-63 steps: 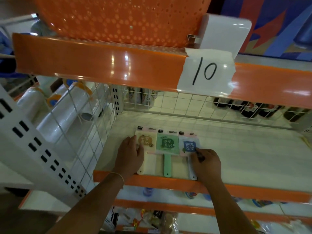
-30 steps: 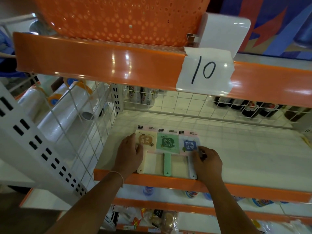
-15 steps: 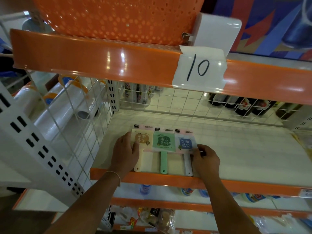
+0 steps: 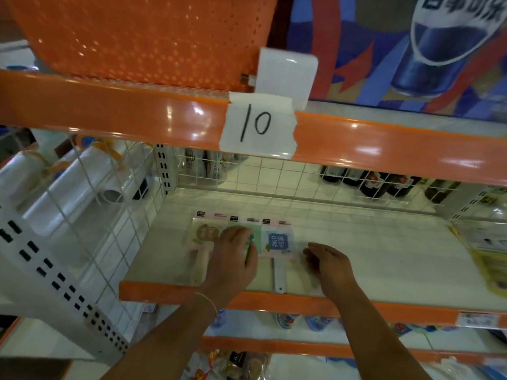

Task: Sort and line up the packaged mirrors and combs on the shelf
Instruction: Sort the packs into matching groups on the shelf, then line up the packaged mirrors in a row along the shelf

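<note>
So you've got three flat plastic-wrapped hand mirrors laid side by side near the front-left of the white tiled shelf (image 4: 384,256), handles pointing toward the orange front lip, top edges roughly in one line. The beige-cream packaged mirror with the brown label (image 4: 204,234) is on the left, the mint-green packaged mirror (image 4: 256,235) sits in the middle and is mostly hidden, and the white-handled packaged mirror with the blue label (image 4: 278,242) is on the right. Your left hand (image 4: 233,261) lies flat on top of the green one, fingers spread and pressing down, not wrapped around anything. Your right hand (image 4: 327,263) is just beside the blue one's right edge, fingers loosely curled and holding nothing; can't tell if the tips touch the wrapper, it's a bit blurry there. Progress-wise I'd say this little row of mirrors looks basically done, maybe one last nudge to square the edges. What's left is harder to call: I don't see any combs on this shelf at all. There's a yellow-edged flat packet (image 4: 491,256) over at the far right edge of the shelf, well apart from the row, too cut off to identify, so that might be next.
</note>
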